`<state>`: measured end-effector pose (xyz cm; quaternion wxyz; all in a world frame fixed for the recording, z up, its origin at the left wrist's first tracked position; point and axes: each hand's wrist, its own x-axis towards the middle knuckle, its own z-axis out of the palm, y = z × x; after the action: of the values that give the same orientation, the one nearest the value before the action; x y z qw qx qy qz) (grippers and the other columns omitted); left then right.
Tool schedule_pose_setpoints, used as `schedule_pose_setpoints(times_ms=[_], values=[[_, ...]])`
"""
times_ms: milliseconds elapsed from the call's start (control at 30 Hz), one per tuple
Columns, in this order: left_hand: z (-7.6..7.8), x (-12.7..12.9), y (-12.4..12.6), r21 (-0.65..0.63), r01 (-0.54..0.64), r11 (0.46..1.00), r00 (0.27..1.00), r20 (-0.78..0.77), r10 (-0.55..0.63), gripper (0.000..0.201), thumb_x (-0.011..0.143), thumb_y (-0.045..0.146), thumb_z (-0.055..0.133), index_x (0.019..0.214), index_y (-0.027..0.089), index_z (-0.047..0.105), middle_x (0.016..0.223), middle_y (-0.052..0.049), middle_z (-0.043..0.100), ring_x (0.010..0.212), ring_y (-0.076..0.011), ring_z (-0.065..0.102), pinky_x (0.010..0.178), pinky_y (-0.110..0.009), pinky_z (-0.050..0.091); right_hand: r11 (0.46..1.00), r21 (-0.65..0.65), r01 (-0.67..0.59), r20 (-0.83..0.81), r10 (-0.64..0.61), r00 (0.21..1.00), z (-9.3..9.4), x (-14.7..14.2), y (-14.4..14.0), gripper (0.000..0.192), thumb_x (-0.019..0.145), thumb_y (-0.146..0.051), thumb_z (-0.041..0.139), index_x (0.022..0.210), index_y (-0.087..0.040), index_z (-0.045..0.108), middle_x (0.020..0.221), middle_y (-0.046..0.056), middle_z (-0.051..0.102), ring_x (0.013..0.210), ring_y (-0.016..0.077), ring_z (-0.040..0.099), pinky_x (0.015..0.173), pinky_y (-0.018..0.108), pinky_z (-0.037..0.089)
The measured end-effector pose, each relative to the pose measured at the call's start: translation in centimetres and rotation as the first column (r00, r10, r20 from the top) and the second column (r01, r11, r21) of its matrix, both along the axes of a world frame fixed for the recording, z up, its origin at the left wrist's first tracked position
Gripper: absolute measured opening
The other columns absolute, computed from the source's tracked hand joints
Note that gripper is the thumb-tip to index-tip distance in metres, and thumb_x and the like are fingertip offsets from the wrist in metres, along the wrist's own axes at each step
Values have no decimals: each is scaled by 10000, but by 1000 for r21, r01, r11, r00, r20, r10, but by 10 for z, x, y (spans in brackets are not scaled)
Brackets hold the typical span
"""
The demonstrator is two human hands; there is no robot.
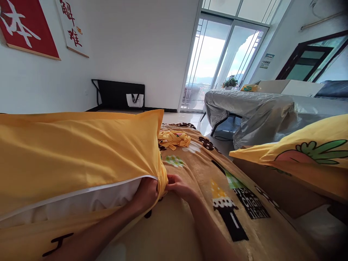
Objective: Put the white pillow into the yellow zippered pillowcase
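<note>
Left hand (146, 194) reaches inside the yellow pillowcase (81, 152), its grip hidden; right hand (178, 186) pinches the case's corner. Keep that corner taut over the white pillow (89, 199).

White walls; red calligraphy panel (25, 27) and white calligraphy panel (72, 27) upper left. Black metal rack (118, 95) against far wall, white bag (135, 100) leaning on it. Glass sliding doors (223, 61), strong daylight, potted plant (230, 82) outside. Glossy pale floor (187, 117). Grey-covered table (252, 110) right, dark-framed window (312, 59) beyond.
</note>
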<state>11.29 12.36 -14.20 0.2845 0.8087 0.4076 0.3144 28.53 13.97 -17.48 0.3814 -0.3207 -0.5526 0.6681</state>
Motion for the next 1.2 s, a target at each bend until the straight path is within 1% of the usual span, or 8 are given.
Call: schedule_pose_setpoints(times_ms=[133, 233, 433, 633, 767, 1000, 1100, 1200], values=[[2, -2, 2, 96, 13, 995, 999, -39, -9, 230, 711, 151, 538, 847, 163, 723, 902, -100, 699, 864, -248, 592, 905, -389, 445, 999, -40, 34, -55, -36, 998, -6, 6, 1, 231, 586, -259, 729, 802, -177, 724, 748, 4, 705, 675, 167, 626, 714, 297, 468], [2, -3, 2, 97, 8, 995, 1000, -27, -5, 259, 685, 125, 523, 847, 156, 722, 898, -105, 700, 898, -257, 592, 948, -397, 431, 996, -64, 65, -68, -69, 995, -7, 9, 2, 231, 606, -283, 733, 805, -165, 722, 744, 15, 702, 669, 164, 625, 733, 308, 468], [1, -3, 5, 92, -37, 995, 999, -27, 40, 260, 668, 124, 542, 859, 155, 717, 958, -112, 694, 993, -281, 579, 1002, -404, 398, 1000, -29, 8, -60, -10, 998, -3, 9, 0, 311, 612, -315, 766, 893, -192, 717, 826, 19, 705, 770, 188, 644, 800, 329, 461], [0, -2, 5, 116, -33, 993, 994, -100, 45, 308, 680, 77, 498, 884, 146, 718, 1016, -124, 682, 974, -280, 566, 957, -423, 395, 993, -54, 107, -34, -109, 993, -4, 5, 1, 342, 589, -426, 782, 835, -199, 716, 783, 18, 697, 685, 182, 618, 744, 346, 479], [1, -2, 5, 99, -50, 994, 992, -108, 60, 298, 650, 63, 492, 832, 137, 717, 965, -116, 687, 964, -282, 573, 952, -413, 404, 999, -16, 48, -12, -48, 999, -4, 1, 2, 361, 583, -411, 784, 869, -201, 716, 793, 8, 696, 700, 183, 617, 747, 340, 478], [3, 0, 4, 102, -12, 995, 999, -44, 17, 261, 699, 90, 484, 817, 156, 707, 896, -70, 686, 867, -226, 574, 936, -381, 410, 986, 126, 107, 180, -128, 975, 7, -6, -5, 243, 636, -422, 740, 760, -213, 734, 698, -22, 670, 635, 150, 561, 626, 264, 428], [4, 0, 4, 94, -33, 995, 999, 19, 31, 201, 698, 133, 519, 776, 148, 704, 858, -70, 678, 859, -223, 567, 903, -365, 431, 978, 140, 152, 214, -180, 960, 9, -9, -6, 244, 637, -456, 731, 716, -225, 732, 639, -29, 653, 588, 145, 540, 576, 255, 408], [7, 0, 4, 44, -12, 999, 998, 64, 10, 191, 702, 149, 514, 776, 142, 690, 812, -55, 666, 771, -192, 558, 806, -321, 460, 984, 115, 137, 194, -157, 968, 6, -11, -6, 269, 636, -492, 724, 714, -235, 730, 642, -26, 664, 592, 155, 557, 592, 271, 420]])
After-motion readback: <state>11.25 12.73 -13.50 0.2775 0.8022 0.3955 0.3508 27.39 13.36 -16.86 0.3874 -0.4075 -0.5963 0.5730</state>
